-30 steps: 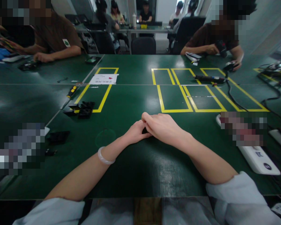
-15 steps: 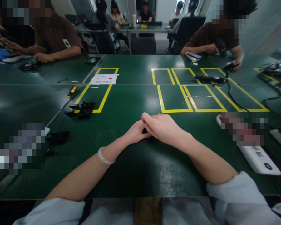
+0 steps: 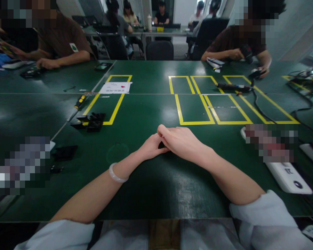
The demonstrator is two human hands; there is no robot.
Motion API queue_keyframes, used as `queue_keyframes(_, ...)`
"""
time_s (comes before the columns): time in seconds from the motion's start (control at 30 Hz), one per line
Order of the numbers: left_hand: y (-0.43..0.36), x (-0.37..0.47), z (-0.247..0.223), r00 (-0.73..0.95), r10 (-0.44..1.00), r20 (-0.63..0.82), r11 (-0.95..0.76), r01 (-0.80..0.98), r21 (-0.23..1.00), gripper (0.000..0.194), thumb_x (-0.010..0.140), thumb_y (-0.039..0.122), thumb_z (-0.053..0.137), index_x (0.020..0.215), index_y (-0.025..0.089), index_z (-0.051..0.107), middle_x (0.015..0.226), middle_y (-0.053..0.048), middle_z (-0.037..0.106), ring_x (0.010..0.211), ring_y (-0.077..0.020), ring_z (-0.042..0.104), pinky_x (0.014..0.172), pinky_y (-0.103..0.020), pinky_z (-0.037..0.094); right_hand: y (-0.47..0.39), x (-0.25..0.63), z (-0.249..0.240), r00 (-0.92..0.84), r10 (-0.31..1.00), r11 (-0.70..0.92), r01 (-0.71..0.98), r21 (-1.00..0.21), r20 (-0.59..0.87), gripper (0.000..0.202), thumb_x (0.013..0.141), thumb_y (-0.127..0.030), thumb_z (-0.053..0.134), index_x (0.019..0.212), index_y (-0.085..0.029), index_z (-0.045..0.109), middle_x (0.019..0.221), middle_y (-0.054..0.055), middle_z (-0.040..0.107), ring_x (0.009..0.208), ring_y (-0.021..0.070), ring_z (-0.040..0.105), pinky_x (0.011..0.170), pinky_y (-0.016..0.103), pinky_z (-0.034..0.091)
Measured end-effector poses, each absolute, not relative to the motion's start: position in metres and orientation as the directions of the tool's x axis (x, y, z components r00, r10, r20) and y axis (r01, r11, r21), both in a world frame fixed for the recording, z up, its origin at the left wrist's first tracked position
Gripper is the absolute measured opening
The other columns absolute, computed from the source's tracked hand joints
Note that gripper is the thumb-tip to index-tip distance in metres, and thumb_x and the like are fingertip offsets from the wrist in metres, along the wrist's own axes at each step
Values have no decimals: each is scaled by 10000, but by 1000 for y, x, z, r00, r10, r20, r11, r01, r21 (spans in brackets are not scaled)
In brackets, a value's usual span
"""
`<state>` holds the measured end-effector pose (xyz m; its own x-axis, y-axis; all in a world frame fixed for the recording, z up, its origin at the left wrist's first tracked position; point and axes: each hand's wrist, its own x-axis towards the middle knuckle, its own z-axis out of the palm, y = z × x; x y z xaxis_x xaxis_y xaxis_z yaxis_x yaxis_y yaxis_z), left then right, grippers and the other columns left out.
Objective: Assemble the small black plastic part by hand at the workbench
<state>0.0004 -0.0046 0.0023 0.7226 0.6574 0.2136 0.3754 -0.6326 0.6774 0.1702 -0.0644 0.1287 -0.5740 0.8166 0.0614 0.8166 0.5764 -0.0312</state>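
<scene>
Unmoved since a second ago, right hand (image 3: 185, 140) curls its fingers over left hand (image 3: 151, 146), whose own fingers cannot be judged, on the green table (image 3: 159, 194); black parts (image 3: 95, 122) lie toward the table's left.

My bracelet (image 3: 117, 177) looks smooth and glossy, perhaps stone or plastic. My rolled sleeves (image 3: 263, 212) are matt cloth. The green tabletop (image 3: 156, 194) has a smooth sheen.
</scene>
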Motion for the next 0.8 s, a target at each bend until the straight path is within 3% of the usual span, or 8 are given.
queue_keyframes(0.13,-4,1,4,718,660,222,-632,371,680,405,886,446,703,1181,179,629,1242,-127,672,1176,-344,627,998,-486,528,-67,172,135,-563,826,564,823,-67,37,192,1023,-193,353,1125,-165,513,950,73,733,788,183,676,575,298,258)
queue_keyframes(0.3,-5,2,4,710,671,213,-607,362,708,354,890,465,689,1115,193,668,1201,-115,696,1144,-340,643,978,-476,537,-66,171,136,-563,824,565,824,-30,63,277,1071,-365,337,1060,-191,552,850,59,738,742,194,681,574,310,225)
queue_keyframes(0.43,-6,1,5,710,679,185,-602,396,693,332,883,497,686,994,184,676,1154,-117,707,1124,-354,646,957,-482,542,-63,172,131,-552,832,551,834,26,56,221,1060,-276,351,1043,-187,552,776,62,727,709,200,686,560,314,197)
queue_keyframes(0.6,-6,1,4,706,675,212,-623,393,677,429,894,494,678,1174,174,621,1251,-135,669,1177,-350,624,1008,-498,513,-64,174,133,-551,833,552,834,-13,51,186,1015,-177,358,1099,-167,524,862,65,736,747,192,691,562,298,232)
queue_keyframes(0.8,-5,2,4,709,673,211,-609,371,701,437,893,493,675,1205,190,626,1246,-123,672,1181,-344,625,1017,-493,508,-68,173,137,-538,841,541,840,-41,60,233,1057,-322,367,1080,-180,549,886,55,746,758,192,692,580,305,240)
